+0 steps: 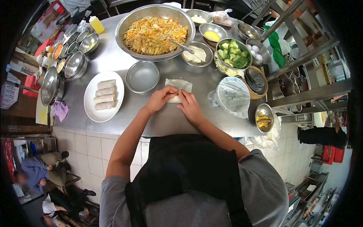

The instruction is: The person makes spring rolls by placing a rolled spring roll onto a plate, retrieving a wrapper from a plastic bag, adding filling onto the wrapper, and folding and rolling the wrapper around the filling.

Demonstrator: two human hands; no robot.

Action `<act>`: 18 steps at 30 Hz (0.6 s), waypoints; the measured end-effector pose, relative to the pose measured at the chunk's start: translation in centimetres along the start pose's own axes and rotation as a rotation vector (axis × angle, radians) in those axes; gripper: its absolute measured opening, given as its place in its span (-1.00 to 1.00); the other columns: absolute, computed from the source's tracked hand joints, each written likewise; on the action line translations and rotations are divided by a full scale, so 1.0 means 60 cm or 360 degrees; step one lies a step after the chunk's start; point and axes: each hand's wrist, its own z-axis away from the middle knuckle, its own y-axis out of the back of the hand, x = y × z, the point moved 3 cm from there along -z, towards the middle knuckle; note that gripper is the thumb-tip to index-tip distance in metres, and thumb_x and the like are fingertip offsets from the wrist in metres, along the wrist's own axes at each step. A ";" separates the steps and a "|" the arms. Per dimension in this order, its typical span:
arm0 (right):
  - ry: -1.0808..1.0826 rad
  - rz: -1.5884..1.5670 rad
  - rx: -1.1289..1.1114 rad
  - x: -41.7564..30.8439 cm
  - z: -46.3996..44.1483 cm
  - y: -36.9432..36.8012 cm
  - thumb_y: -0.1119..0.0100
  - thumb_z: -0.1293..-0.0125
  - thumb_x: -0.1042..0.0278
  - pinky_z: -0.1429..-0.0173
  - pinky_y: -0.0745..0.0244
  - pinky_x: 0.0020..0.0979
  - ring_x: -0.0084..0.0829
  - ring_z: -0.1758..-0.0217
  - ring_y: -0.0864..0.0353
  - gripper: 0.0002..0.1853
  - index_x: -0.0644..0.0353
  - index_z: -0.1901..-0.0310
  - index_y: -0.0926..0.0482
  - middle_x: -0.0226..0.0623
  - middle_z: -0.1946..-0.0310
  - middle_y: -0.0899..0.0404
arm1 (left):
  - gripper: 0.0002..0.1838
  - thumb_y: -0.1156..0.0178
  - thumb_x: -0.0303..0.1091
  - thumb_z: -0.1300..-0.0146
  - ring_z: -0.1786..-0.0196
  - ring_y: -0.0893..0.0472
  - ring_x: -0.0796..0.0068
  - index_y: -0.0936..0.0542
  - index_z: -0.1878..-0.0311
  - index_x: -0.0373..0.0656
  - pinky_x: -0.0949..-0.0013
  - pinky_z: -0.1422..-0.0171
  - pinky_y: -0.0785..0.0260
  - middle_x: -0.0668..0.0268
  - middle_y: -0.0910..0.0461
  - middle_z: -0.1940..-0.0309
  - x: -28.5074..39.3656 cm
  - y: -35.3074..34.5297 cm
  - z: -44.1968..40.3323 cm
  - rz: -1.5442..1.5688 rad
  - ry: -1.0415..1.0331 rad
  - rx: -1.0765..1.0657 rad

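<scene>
On the steel table in front of me lies a thin pale spring roll wrapper (178, 84), with a little filling showing between my fingertips. My left hand (160, 98) pinches the wrapper from the left, fingers curled over it. From the other side my right hand (190, 107) grips it too, with the thumb lower down. The fingers partly hide the filling and the lower part of the wrapper. To the left, a white oval plate (104, 115) bears several rolled spring rolls (104, 98). Just beyond my left hand stands a shallow metal bowl (143, 77).
A large colander (124, 45) holds shredded filling (155, 34) and a spoon (179, 44). Bowls of broccoli (239, 60), eggs (258, 57) and creamy paste (196, 55) stand at right, near a plastic-covered container (233, 94). Metal bowls (75, 64) crowd the left. Two people sit lower left.
</scene>
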 end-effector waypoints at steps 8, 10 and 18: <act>0.0035 0.0005 -0.0082 -0.002 -0.029 0.007 -0.44 -0.14 0.27 -0.30 -0.39 -0.23 -0.18 -0.15 -0.46 -0.50 0.25 -0.11 -0.60 -0.23 -0.06 -0.58 | -0.83 -0.34 -0.41 -0.33 0.04 -0.64 0.29 -0.60 0.06 -0.16 0.27 -0.09 -0.52 0.29 -0.59 0.19 0.002 -0.014 0.025 -0.0194 -0.0271 0.0524; 0.0040 -0.0003 -0.0078 -0.001 -0.030 0.005 -0.43 -0.15 0.28 -0.29 -0.40 -0.22 -0.18 -0.15 -0.46 -0.55 0.24 -0.07 -0.63 -0.24 -0.02 -0.60 | -0.87 -0.37 -0.37 -0.28 0.09 -0.64 0.22 -0.63 0.19 -0.15 0.19 0.01 -0.51 0.30 -0.55 0.19 0.010 -0.018 0.033 -0.0464 -0.0388 0.0746; 0.0015 -0.0112 -0.0152 0.008 -0.034 0.006 -0.38 -0.21 0.28 -0.28 -0.41 -0.22 -0.15 -0.13 -0.47 -0.62 0.27 -0.02 -0.65 -0.19 0.00 -0.61 | -0.83 -0.39 -0.39 -0.20 0.16 -0.60 0.22 -0.71 0.13 -0.11 0.18 0.11 -0.47 0.29 -0.60 0.22 0.027 -0.049 0.069 -0.1225 -0.0595 0.0860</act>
